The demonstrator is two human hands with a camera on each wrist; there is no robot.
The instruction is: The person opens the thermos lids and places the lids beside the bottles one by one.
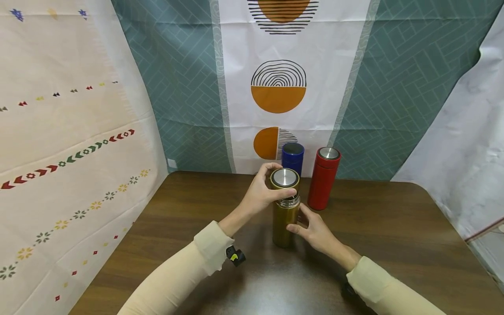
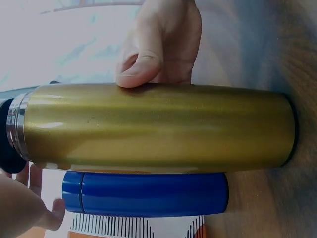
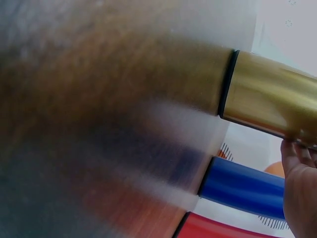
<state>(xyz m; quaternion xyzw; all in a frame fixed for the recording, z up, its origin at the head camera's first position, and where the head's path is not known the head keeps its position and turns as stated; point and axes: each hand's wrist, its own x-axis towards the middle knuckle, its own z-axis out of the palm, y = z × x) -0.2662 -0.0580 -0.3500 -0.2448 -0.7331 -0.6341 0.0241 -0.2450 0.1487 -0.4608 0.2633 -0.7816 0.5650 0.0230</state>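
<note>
A gold thermos flask (image 1: 284,225) stands upright on the table, its steel threaded neck (image 1: 289,201) showing. Directly over the neck is the gold lid (image 1: 285,178) with a silver disc on top, which my left hand (image 1: 257,194) holds between thumb and fingers. Whether the lid touches the neck is hard to tell. Lower down, my right hand (image 1: 316,231) grips the flask's body from the right side. In the left wrist view, the right thumb (image 2: 141,69) lies against the gold body. The right wrist view catches the right hand (image 3: 301,191) beside the flask.
Just behind the gold flask stands a closed blue flask (image 1: 292,156), partly hidden by it. A closed red flask (image 1: 324,179) stands to the right, a little farther back. The wooden table (image 1: 378,223) ends at a patterned cloth (image 1: 185,100) hanging behind it.
</note>
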